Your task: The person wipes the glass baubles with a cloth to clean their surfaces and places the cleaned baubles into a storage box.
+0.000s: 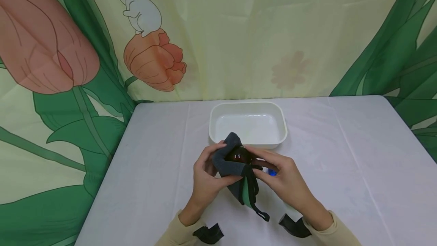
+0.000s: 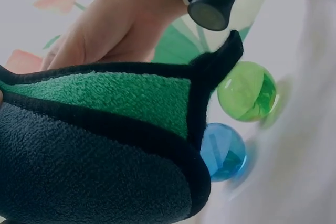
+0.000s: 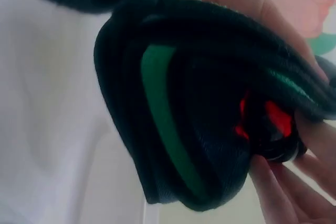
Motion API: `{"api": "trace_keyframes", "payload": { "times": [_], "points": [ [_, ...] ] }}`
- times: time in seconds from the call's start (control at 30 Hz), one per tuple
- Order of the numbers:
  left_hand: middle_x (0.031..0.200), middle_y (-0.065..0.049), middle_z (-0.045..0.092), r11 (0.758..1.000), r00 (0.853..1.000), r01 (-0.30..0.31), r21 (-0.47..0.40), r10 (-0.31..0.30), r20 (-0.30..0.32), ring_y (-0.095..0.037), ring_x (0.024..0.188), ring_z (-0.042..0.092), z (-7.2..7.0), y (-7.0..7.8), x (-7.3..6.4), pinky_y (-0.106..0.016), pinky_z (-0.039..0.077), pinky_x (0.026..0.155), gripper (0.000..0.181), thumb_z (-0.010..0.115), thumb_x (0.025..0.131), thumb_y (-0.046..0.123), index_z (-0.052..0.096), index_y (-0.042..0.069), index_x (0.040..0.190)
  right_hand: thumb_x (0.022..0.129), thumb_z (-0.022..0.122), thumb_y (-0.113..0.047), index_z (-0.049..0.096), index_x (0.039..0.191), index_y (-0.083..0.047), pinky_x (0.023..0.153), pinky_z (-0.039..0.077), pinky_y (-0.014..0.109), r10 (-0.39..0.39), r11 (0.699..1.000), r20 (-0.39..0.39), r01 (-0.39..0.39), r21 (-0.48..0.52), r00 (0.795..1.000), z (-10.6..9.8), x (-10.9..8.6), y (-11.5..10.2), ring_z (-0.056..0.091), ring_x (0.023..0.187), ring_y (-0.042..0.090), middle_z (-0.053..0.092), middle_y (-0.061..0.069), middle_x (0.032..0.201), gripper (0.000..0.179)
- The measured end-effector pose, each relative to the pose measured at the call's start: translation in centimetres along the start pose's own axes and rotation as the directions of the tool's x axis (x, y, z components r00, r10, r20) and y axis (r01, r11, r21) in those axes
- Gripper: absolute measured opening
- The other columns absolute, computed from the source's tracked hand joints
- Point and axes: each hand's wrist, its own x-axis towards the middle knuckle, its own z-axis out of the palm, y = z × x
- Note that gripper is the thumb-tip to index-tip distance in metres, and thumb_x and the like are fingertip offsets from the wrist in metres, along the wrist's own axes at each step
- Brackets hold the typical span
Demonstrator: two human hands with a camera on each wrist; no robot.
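My left hand (image 1: 206, 174) grips a folded dark grey-blue cloth (image 1: 222, 164) with a green side, black edging and a hanging loop. A dark, glossy ball (image 1: 240, 155) sits in the cloth's fold, with red glints on it in the right wrist view. My right hand (image 1: 286, 172) pinches this ball from the right, its fingers close to the black edging. Part of the ball is hidden by cloth and fingers. Close by on the table lie a clear blue ball (image 2: 223, 151) and a clear green ball (image 2: 247, 92), both plain in the left wrist view.
Just beyond the hands stands a white rectangular tray (image 1: 282, 124) on the white-covered table (image 1: 157, 155). Behind the table hangs a printed curtain (image 1: 232, 48) with flowers and leaves. Black wrist cameras (image 1: 209, 234) are worn at both sleeves.
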Motion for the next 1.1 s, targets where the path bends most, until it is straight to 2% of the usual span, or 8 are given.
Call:
{"api": "trace_keyframes", "payload": {
  "times": [0.1,0.2,0.4,0.5,0.77,0.87,1.0,1.1],
  "points": [
    [0.13,-0.023,0.06,1.0,1.0,0.012,0.007,-0.012,-0.003,-0.024,0.119,0.062,-0.09,0.13,0.03,-0.035,0.053,0.098,0.07,0.08,0.066,-0.02,0.051,-0.01,0.129,0.079,0.076,0.009,0.058,0.137,-0.007,0.089,0.056,0.024,-0.041,0.996,0.004,0.041,-0.073,0.999,-0.12,-0.06,-0.02,0.065,0.116,0.016,0.062,0.007,0.136,0.063],
    [0.13,-0.025,0.06,0.999,0.999,0.036,0.01,-0.036,-0.015,-0.024,0.119,0.063,-0.14,0.13,0.04,-0.034,0.053,0.098,0.07,0.079,0.066,-0.02,0.052,-0.009,0.129,0.077,0.078,0.008,0.06,0.136,-0.01,0.093,0.052,0.019,-0.145,0.978,0.0,0.144,-0.15,0.989,-0.3,-0.05,-0.07,0.062,0.12,0.017,0.06,0.006,0.138,0.064],
    [0.13,-0.027,0.058,0.999,0.999,0.033,-0.004,-0.033,-0.016,-0.022,0.118,0.063,-0.05,0.02,-0.13,-0.033,0.054,0.096,0.068,0.08,0.068,-0.019,0.052,-0.01,0.129,0.098,0.061,-0.021,0.064,0.131,-0.006,0.101,0.046,0.018,-0.394,0.896,0.043,0.394,-0.206,0.918,-0.36,0.21,-0.02,0.055,0.127,0.024,0.057,0.013,0.139,0.036],
    [0.131,-0.026,0.058,0.999,0.999,0.046,-0.016,-0.046,-0.01,-0.022,0.117,0.064,0.12,0.09,-0.29,-0.033,0.055,0.095,0.067,0.081,0.069,-0.015,0.052,-0.009,0.129,0.102,0.052,-0.029,0.064,0.131,-0.007,0.104,0.045,0.019,-0.407,0.886,0.06,0.41,-0.217,0.911,-0.26,0.21,0.08,0.053,0.129,0.024,0.056,0.012,0.141,0.038],
    [0.134,-0.025,0.056,0.996,0.996,0.086,-0.021,-0.086,-0.015,-0.025,0.121,0.061,0.3,0.08,-0.54,-0.034,0.054,0.097,0.067,0.083,0.072,-0.008,0.052,-0.006,0.131,0.102,0.052,-0.028,0.064,0.131,-0.005,0.105,0.044,0.018,-0.434,0.873,0.048,0.433,-0.224,0.9,-0.08,0.13,0.48,0.054,0.129,0.026,0.057,0.014,0.14,0.039],
    [0.135,-0.026,0.055,0.997,0.998,0.069,-0.019,-0.069,-0.007,-0.026,0.123,0.06,0.3,-0.09,-0.62,-0.034,0.052,0.1,0.066,0.082,0.073,-0.008,0.051,-0.007,0.132,0.098,0.061,-0.021,0.063,0.132,-0.006,0.103,0.045,0.017,-0.378,0.903,0.036,0.377,-0.207,0.925,-0.2,0.05,0.38,0.056,0.128,0.024,0.059,0.013,0.138,0.037],
    [0.135,-0.025,0.055,0.999,0.999,0.033,-0.015,-0.032,0.011,-0.026,0.126,0.058,0.26,-0.22,-0.62,-0.034,0.05,0.102,0.068,0.08,0.072,-0.013,0.049,-0.008,0.132,0.083,0.075,0.004,0.062,0.134,-0.007,0.092,0.053,0.02,-0.181,0.979,0.004,0.181,-0.094,0.983,-0.32,-0.13,0.06,0.062,0.12,0.015,0.063,0.012,0.134,0.054],
    [0.136,-0.025,0.055,1.0,1.0,0.014,-0.014,-0.014,0.019,-0.026,0.126,0.057,0.27,-0.28,-0.6,-0.033,0.05,0.103,0.07,0.079,0.07,-0.018,0.048,-0.009,0.132,0.076,0.076,0.014,0.06,0.136,-0.007,0.084,0.058,0.027,-0.074,0.997,-0.003,0.074,-0.009,0.997,-0.35,-0.14,0.05,0.067,0.112,0.012,0.065,0.014,0.13,0.065]
  ]
}}
